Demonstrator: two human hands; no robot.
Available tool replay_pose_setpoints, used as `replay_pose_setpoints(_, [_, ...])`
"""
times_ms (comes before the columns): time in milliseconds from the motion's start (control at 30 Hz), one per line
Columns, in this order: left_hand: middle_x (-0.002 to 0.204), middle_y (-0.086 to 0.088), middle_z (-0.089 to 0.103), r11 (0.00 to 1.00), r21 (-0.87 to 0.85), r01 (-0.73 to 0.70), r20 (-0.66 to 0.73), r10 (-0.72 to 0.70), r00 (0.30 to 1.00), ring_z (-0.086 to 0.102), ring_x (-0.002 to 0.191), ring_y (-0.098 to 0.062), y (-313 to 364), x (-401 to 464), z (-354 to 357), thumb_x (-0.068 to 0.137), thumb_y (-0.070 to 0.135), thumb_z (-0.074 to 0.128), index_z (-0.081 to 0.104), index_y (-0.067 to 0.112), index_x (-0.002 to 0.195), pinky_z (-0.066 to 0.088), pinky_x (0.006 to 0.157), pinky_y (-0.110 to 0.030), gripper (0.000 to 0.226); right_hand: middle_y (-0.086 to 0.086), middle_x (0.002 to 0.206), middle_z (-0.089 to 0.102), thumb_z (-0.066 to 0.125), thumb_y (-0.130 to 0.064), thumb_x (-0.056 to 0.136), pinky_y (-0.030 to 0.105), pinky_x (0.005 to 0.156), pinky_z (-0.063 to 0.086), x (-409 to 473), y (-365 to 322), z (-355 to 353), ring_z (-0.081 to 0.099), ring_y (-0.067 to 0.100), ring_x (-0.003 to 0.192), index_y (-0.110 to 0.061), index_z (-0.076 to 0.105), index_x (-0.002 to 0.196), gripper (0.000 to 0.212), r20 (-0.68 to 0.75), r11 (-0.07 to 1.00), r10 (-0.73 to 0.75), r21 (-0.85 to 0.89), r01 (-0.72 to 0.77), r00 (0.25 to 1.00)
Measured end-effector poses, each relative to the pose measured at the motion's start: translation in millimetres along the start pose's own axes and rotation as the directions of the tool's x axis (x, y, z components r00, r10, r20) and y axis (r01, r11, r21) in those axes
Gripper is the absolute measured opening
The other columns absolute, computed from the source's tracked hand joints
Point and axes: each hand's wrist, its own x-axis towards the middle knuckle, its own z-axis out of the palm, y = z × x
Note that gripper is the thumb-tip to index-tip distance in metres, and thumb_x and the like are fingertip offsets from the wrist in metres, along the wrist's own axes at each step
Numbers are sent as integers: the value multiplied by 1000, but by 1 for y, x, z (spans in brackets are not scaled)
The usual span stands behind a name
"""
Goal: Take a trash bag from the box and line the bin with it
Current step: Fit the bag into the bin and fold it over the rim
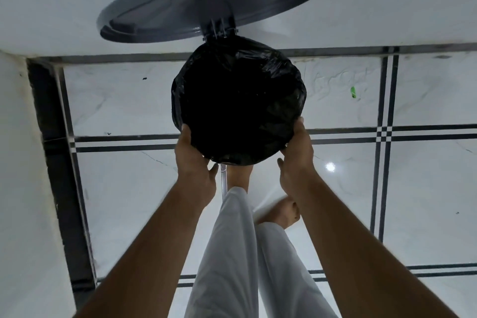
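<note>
A black trash bag [238, 100] is spread over the round mouth of the bin, its plastic folded down around the rim. The bin's grey lid [180, 8] stands raised on its hinge at the far side. My left hand [192, 160] grips the bag's edge at the near left of the rim. My right hand [296, 155] presses the bag's edge at the near right of the rim. The bin's body is hidden below the bag. No box is in view.
The bin stands on a white tiled floor with dark lines [382, 137], close to a white wall [20, 162] on the left. My legs in white trousers [232, 253] and bare feet are right below the bin. A small green scrap [352, 92] lies on the floor.
</note>
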Motion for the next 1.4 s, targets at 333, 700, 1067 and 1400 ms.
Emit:
replay_pose_setpoints(333, [143, -5, 69, 994, -24, 109, 6, -108, 994, 62, 134, -27, 16, -3, -11, 107, 53, 46, 63, 17, 145, 43, 119, -45, 54, -16, 112, 68, 44, -57, 113, 30, 91, 45, 0, 2, -2, 63, 13, 113, -36, 66, 122, 32, -12, 1000, 18, -11, -18, 1000])
replay_pose_setpoints(700, [160, -5, 55, 993, 63, 104, -119, -96, 988, 46, 154, -26, 26, 1, -15, 106, 51, 52, 50, 14, 159, 31, 129, -48, 64, -10, 119, 66, 57, -56, 107, 28, 85, 41, -1, -5, 0, 59, 4, 96, -20, 58, 141, 50, -165, 1000, -7, -25, 3, 986])
replay_pose_setpoints(1067, [136, 4, 70, 977, 204, -56, -102, 78, 992, 64, 127, -18, 36, 7, -3, 107, 48, 52, 65, 23, 142, 42, 114, -37, 45, -1, 136, 62, 55, -58, 105, 41, 104, 49, 12, -20, 16, 60, 26, 131, -18, 45, 158, 67, -167, 987, -98, -144, 74, 981])
replay_pose_setpoints(1400, [85, 10, 51, 927, 366, -83, -238, 179, 955, 53, 82, -11, 52, 20, 3, 111, 39, 46, 53, 28, 83, 43, 75, -26, 31, 5, 154, 58, 49, -72, 98, 57, 120, 46, 25, -29, 11, 54, 34, 143, -35, 43, 162, 74, -168, 945, -200, -293, 145, 965])
